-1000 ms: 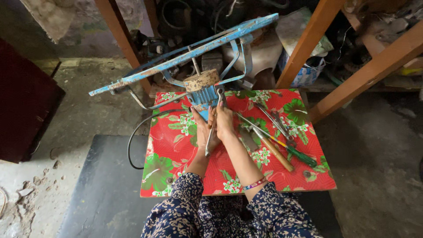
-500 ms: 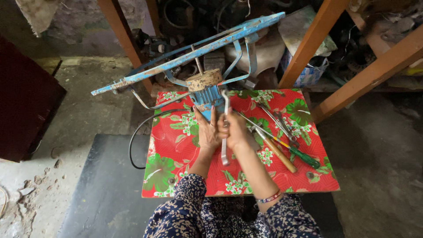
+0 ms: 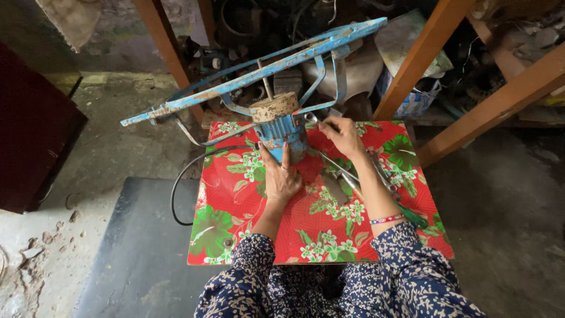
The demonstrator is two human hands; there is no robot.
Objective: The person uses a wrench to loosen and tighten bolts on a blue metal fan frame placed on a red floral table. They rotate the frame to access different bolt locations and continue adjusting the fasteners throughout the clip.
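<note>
Rusty blue motor (image 3: 281, 131) steadied by flat left hand (image 3: 281, 179); right hand (image 3: 342, 134) pinches metal tool (image 3: 312, 118).

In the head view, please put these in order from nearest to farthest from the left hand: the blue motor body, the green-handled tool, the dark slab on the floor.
From the left hand:
1. Blue metal motor body, touching the fingertips, just ahead.
2. Dark flat slab on the floor, to the left, below the table edge.
3. Green-handled tool, at the far right side of the red flowered table.

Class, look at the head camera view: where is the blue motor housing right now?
The blue motor housing stands at the far edge of the red floral tabletop, under the blue metal frame, with the left hand pressed against its near side.
</note>
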